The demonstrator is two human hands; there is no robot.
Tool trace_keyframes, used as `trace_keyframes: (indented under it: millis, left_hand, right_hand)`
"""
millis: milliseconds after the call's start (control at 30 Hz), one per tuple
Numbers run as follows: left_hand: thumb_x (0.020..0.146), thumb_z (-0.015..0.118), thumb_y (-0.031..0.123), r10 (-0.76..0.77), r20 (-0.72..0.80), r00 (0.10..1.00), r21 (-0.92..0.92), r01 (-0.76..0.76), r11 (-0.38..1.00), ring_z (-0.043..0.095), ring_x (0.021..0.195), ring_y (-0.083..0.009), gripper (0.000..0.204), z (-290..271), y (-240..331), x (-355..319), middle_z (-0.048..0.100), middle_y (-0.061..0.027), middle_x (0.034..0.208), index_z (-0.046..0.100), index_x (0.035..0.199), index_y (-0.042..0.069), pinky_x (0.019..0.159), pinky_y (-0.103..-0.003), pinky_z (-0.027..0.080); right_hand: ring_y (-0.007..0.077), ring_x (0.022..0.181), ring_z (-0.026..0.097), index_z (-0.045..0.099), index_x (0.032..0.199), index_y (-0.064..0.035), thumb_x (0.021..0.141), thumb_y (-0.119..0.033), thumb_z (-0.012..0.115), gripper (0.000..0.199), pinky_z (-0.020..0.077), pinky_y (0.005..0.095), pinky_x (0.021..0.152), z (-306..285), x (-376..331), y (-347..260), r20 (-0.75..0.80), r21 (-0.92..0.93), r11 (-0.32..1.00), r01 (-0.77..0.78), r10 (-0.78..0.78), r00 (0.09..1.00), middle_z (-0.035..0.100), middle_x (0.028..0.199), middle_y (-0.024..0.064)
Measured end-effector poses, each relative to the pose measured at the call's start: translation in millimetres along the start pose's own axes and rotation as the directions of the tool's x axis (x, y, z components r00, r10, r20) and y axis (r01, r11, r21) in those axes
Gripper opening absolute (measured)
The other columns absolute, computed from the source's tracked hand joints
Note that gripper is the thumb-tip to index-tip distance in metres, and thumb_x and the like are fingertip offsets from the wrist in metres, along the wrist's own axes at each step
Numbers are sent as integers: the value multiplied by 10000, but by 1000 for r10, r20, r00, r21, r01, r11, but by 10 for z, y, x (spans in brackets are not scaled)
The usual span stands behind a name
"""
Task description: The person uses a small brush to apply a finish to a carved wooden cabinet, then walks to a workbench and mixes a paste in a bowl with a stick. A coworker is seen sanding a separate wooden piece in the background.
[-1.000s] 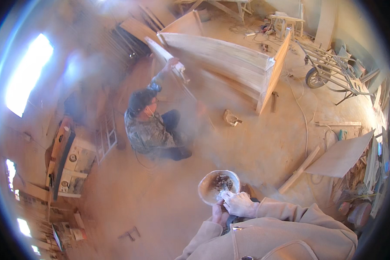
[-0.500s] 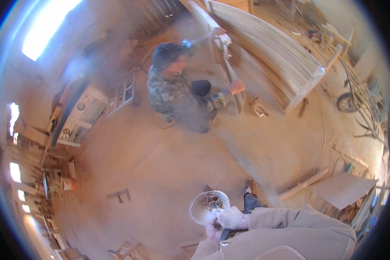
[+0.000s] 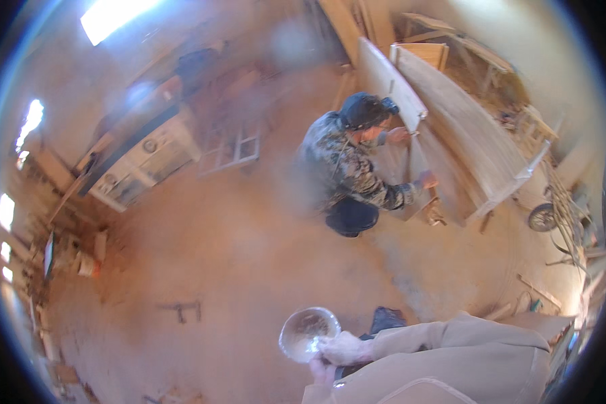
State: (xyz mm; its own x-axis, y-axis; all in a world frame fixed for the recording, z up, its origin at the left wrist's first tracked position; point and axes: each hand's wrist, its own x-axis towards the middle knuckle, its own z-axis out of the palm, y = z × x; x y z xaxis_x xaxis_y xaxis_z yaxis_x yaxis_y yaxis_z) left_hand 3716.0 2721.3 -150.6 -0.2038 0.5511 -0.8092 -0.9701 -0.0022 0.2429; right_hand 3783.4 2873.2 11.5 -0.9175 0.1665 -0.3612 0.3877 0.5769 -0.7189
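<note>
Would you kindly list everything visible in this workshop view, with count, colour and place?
Bowl: one, clear glass with dark bits inside, bottom centre.
Co-worker: one, camouflage jacket and dark cap, crouched at centre, hands on the panel.
Wooden panel: one large, pale, upper right.
Cabinet: one, white with dark top, upper left.
Wheel: one, dark, far right.
Floor: sandy brown, dusty.
Right hand: over the bowl's rim, tan sleeve.
Left hand: under the bowl, mostly hidden.

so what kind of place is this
Most likely a carpentry workshop: big wooden panels stand propped up, a crouching co-worker works on them, and loose boards lie on the dusty floor.
</note>
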Motion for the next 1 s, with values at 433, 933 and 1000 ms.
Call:
trace_keyframes:
  millis: [433,933,1000]
  left_hand:
    - [950,497,196,-48,182,982,175,15,984,553,1190,-359,386,214,1451,694,571,-215,1295,538,1271,-16,1075,-534,400]
    - [934,524,210,-188,12,982,72,186,980,563,1177,-332,399,1871,3642,2243,579,-186,1299,543,1271,-3,1064,-505,409]
    - [931,527,212,-218,14,976,71,217,974,565,1175,-329,401,2128,3904,2316,580,-182,1300,544,1271,-2,1063,-501,410]
  right_hand:
    - [332,887,671,667,1013,19,984,-242,359,404,519,441,820,-447,1648,-53,214,604,649,-463,428,878,681,997,229]
    - [302,891,663,702,933,21,995,-232,315,467,490,415,880,-2541,3553,234,204,809,478,-341,316,927,717,884,165]
    - [308,947,650,693,972,28,1015,-263,284,504,470,414,944,-2663,3783,264,146,751,568,-337,354,924,719,898,158]
